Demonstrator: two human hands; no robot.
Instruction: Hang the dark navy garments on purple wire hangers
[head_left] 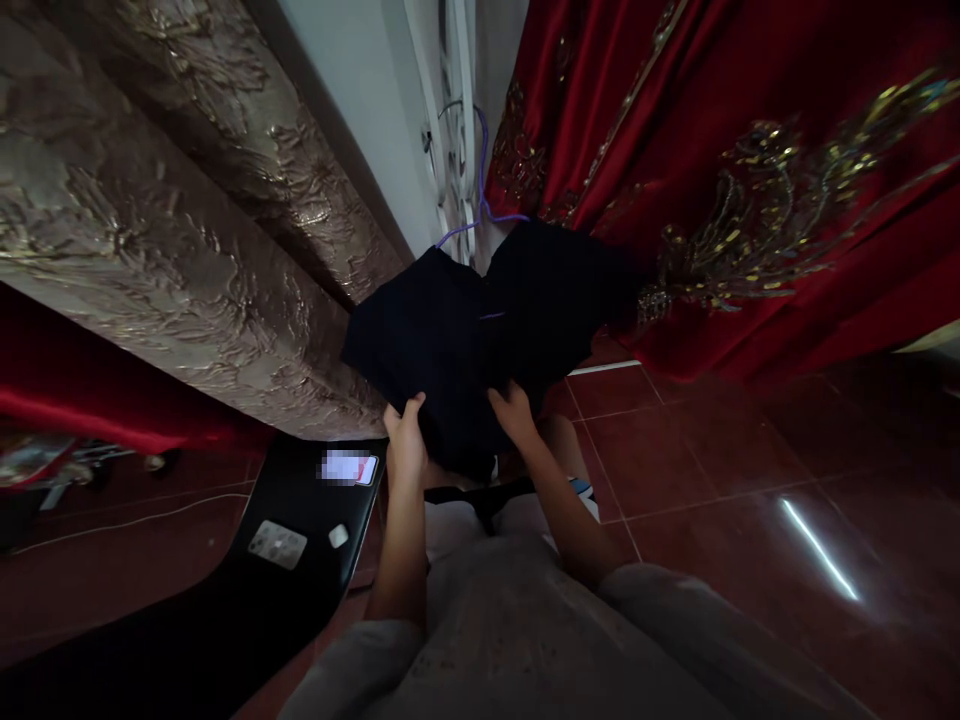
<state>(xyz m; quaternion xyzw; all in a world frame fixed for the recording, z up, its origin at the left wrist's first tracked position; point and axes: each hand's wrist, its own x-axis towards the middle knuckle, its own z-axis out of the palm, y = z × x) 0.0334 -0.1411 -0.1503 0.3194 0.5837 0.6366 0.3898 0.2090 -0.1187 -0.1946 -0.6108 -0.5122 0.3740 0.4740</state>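
Note:
A dark navy shirt (427, 335) hangs in front of me on a purple hanger (482, 190), whose hook is up by the white metal bars. My left hand (406, 440) pinches the shirt's lower left side, thumb on top and fingers behind the cloth. On the lower right part, my right hand (514, 412) grips the cloth, its fingertips partly hidden in the dark folds. Between my hands the shirt hangs loosely. Its right sleeve side lies against the red curtain and its left side near the beige one.
White metal bars (465, 110) stand behind the hanger. A beige textured curtain (247, 250) hangs left, a red sequined curtain (750, 230) right. On a black seat (322, 590) lie a lit phone (366, 469), another phone (277, 544) and a small white case (339, 536). Red tiles (697, 540) cover the floor.

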